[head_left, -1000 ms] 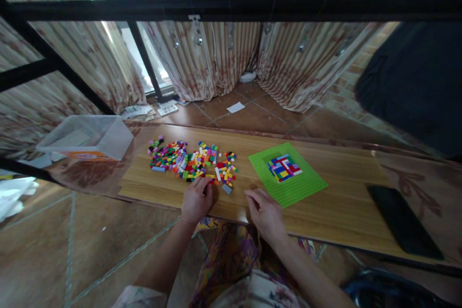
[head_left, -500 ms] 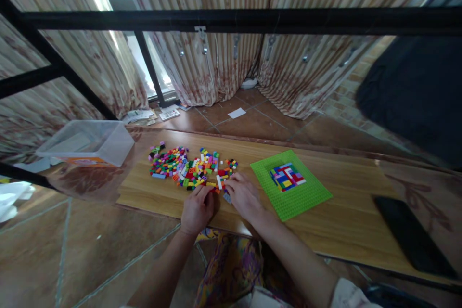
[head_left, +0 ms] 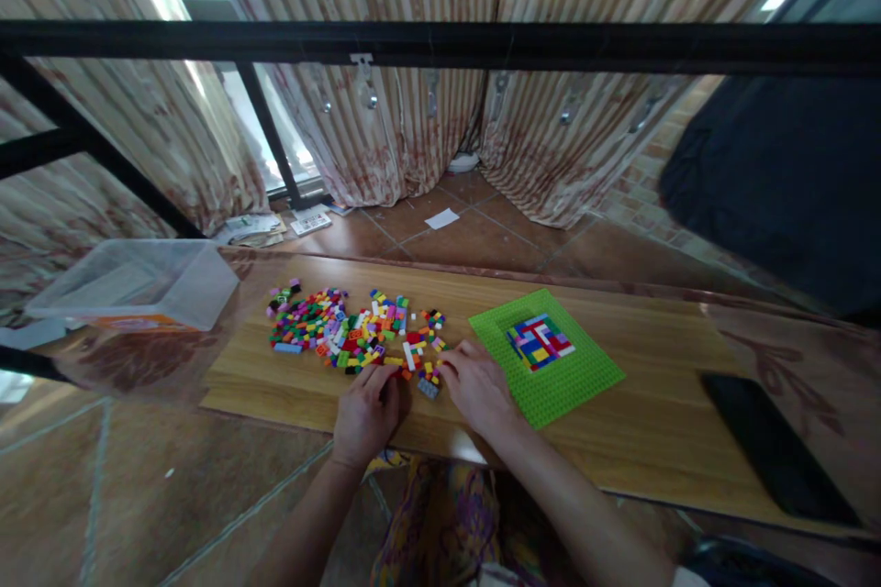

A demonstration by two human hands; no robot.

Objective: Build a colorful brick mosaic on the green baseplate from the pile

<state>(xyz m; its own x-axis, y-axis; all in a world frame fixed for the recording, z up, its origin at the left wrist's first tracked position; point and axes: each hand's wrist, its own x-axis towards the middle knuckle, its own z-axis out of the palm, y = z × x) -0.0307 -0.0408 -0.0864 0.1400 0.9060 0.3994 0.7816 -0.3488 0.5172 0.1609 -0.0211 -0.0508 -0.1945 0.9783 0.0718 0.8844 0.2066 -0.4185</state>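
My left hand (head_left: 368,413) rests at the near edge of a pile of small toy bricks (head_left: 313,321), its thumb and fingers pinched together beside a yellow brick (head_left: 393,360). What it holds, if anything, is too small to make out. My right hand (head_left: 478,390) lies at the right end of the pile, fingers curled together; their tips hide whatever is in them. Between the hands are a long white brick (head_left: 408,355) and a grey brick (head_left: 428,388). Right of my right hand lies a green studded baseplate (head_left: 578,376), carrying a multicoloured block of joined bricks (head_left: 540,342).
All this is on a low wooden table (head_left: 653,422). A black phone-like slab (head_left: 777,449) lies at its right end. A clear plastic bin (head_left: 206,293) stands to the left. Beyond the table are a black metal rail (head_left: 440,44), curtains and papers on the tiled floor.
My right hand has drawn slightly right, away from the white brick, uncovering the grey brick and several small ones. My left hand stays by the yellow brick. The whole view has shifted a little.
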